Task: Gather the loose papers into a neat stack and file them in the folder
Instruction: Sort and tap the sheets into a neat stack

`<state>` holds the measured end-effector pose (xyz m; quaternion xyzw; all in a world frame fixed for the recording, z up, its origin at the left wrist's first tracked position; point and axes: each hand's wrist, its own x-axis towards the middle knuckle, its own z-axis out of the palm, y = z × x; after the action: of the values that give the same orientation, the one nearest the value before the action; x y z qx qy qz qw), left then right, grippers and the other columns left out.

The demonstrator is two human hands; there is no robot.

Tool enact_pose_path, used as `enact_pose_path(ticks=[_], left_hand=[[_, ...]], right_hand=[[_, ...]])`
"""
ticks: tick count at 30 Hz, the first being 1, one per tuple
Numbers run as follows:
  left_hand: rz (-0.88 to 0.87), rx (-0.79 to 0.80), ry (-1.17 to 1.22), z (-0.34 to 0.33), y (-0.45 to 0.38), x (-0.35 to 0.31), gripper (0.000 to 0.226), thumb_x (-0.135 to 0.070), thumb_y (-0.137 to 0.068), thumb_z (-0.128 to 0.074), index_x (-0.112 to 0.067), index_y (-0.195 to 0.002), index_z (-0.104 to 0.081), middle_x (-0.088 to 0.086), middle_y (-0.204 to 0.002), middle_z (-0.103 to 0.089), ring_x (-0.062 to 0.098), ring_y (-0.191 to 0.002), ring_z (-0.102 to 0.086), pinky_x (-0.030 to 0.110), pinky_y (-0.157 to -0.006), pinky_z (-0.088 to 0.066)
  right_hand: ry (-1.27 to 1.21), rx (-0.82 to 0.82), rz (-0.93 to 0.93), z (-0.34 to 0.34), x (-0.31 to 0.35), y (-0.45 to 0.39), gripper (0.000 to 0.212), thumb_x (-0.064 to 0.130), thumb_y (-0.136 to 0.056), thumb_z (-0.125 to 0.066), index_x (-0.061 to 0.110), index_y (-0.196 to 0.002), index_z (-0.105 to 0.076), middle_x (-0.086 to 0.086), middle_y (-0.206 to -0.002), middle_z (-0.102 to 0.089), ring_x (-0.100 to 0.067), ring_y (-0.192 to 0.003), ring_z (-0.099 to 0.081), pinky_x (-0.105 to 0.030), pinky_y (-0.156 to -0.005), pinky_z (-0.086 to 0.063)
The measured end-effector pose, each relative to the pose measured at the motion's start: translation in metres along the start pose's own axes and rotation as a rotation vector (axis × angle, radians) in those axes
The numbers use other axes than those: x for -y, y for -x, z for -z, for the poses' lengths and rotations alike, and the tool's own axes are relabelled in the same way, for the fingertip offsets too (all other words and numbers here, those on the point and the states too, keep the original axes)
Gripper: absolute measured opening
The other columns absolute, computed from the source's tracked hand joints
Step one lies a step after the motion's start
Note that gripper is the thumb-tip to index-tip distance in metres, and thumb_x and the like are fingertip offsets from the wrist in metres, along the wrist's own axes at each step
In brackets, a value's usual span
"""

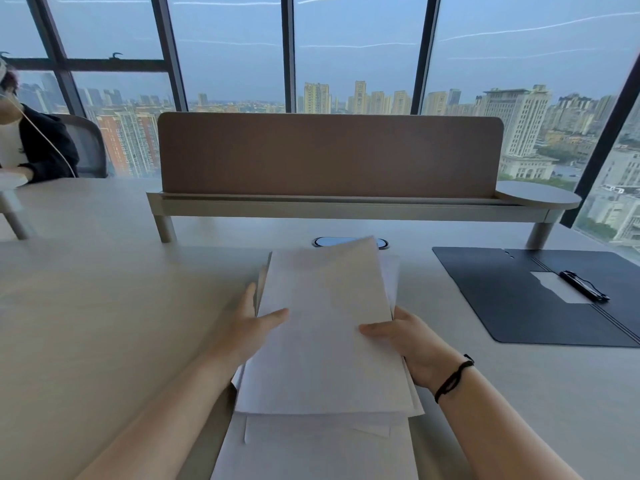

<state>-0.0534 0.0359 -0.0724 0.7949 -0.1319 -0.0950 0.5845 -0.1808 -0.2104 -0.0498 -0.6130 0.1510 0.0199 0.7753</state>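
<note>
A loose bundle of white papers [325,327] is held between my two hands above the desk, its sheets uneven at the edges. My left hand [247,323] grips the left edge, thumb lying on the top sheet. At the right edge my right hand [408,341] holds the bundle, thumb on top and fingers underneath. More white sheets [311,448] lie flat on the desk below, near the front edge. The dark folder [512,299] lies open on the desk to the right, with a black clip [583,285] and a white label inside.
A brown divider screen on a raised shelf [329,202] crosses the back of the desk. A round cable port [323,242] sits just behind the papers. Another person in a dark jacket [38,147] sits at far left. Windows lie beyond.
</note>
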Motion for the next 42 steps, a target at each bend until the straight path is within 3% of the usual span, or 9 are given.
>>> enact_pose_path(ticks=[3,9,16,20,24,28,34,39,42], left_hand=[[0.058,0.014,0.238,-0.004,0.004,-0.010,0.046,-0.015,-0.089,-0.072,-0.013,-0.132,-0.058,0.008,-0.122,-0.073,0.018,-0.098,-0.075,0.031,-0.076,-0.058],[0.223,0.176,0.408,0.002,0.025,-0.032,0.024,-0.025,-0.090,-0.069,-0.007,-0.100,-0.081,0.012,-0.103,-0.079,0.027,-0.092,-0.077,0.037,-0.080,-0.056],[0.198,0.182,0.289,0.006,0.027,-0.027,0.032,-0.008,-0.088,-0.071,-0.008,-0.119,-0.069,0.016,-0.115,-0.075,0.028,-0.092,-0.076,0.039,-0.079,-0.058],[0.119,-0.059,0.187,0.004,0.022,-0.028,0.058,-0.014,-0.094,-0.066,-0.027,-0.146,-0.046,-0.006,-0.132,-0.055,0.013,-0.096,-0.067,0.033,-0.081,-0.052],[0.203,0.018,0.495,0.018,0.016,-0.024,0.038,-0.004,-0.095,-0.037,-0.012,-0.104,-0.074,0.016,-0.096,-0.076,0.024,-0.073,-0.069,0.032,-0.068,-0.051],[0.065,0.175,0.392,0.029,0.020,-0.021,0.048,0.016,-0.094,-0.039,-0.013,-0.116,-0.069,0.004,-0.107,-0.078,0.017,-0.077,-0.073,0.027,-0.060,-0.059],[-0.274,-0.157,-0.007,0.024,0.023,-0.023,0.045,0.019,-0.082,-0.061,-0.021,-0.097,-0.076,-0.005,-0.083,-0.079,0.010,-0.078,-0.074,0.014,-0.067,-0.054],[-0.432,-0.352,-0.177,0.028,0.026,-0.068,0.027,-0.007,-0.073,-0.056,-0.028,-0.057,-0.057,0.001,-0.074,-0.044,0.017,-0.065,-0.041,0.027,-0.058,-0.037],[-0.522,-0.251,-0.005,0.030,0.031,-0.107,0.005,-0.010,-0.070,-0.055,-0.012,-0.066,-0.059,0.004,-0.072,-0.062,0.014,-0.068,-0.055,0.022,-0.061,-0.047]], right_hand=[[-0.068,-0.025,0.029,0.006,0.003,0.002,0.035,-0.007,-0.088,-0.064,0.001,-0.123,-0.066,-0.022,-0.109,-0.077,-0.039,-0.088,-0.076,-0.048,-0.075,-0.063],[-0.145,-0.010,0.035,0.006,0.007,0.008,0.036,-0.005,-0.086,-0.066,0.000,-0.122,-0.067,-0.027,-0.116,-0.074,-0.043,-0.092,-0.074,-0.053,-0.079,-0.063],[0.053,-0.156,0.008,0.009,0.006,-0.003,0.043,0.000,-0.090,-0.067,0.001,-0.133,-0.062,-0.015,-0.095,-0.078,-0.030,-0.071,-0.075,-0.036,-0.063,-0.064],[0.090,-0.191,0.084,0.015,0.009,-0.002,0.069,0.007,-0.095,-0.064,0.041,-0.151,-0.040,0.004,-0.104,-0.066,-0.023,-0.078,-0.074,-0.026,-0.053,-0.060],[-0.094,-0.185,0.075,0.018,0.012,0.001,0.033,0.015,-0.088,-0.069,0.029,-0.117,-0.077,-0.009,-0.122,-0.073,-0.030,-0.100,-0.075,-0.044,-0.091,-0.061],[-0.305,-0.019,0.067,0.028,0.010,0.005,0.068,0.019,-0.056,-0.089,0.005,-0.121,-0.075,-0.021,-0.132,-0.068,-0.040,-0.125,-0.062,-0.054,-0.112,-0.043],[-0.096,0.032,0.158,0.022,0.007,0.008,0.042,-0.016,-0.095,-0.048,0.007,-0.122,-0.071,-0.017,-0.125,-0.072,-0.027,-0.091,-0.075,-0.035,-0.069,-0.064],[0.008,-0.192,0.382,-0.001,0.036,0.015,0.042,0.007,-0.092,-0.059,0.025,-0.058,-0.077,0.009,-0.064,-0.073,-0.006,-0.056,-0.066,-0.024,-0.055,-0.051],[-0.111,-0.205,0.472,-0.007,0.076,0.025,0.023,0.035,-0.084,-0.061,0.025,-0.064,-0.061,0.010,-0.054,-0.060,-0.006,-0.051,-0.054,-0.027,-0.054,-0.044]])
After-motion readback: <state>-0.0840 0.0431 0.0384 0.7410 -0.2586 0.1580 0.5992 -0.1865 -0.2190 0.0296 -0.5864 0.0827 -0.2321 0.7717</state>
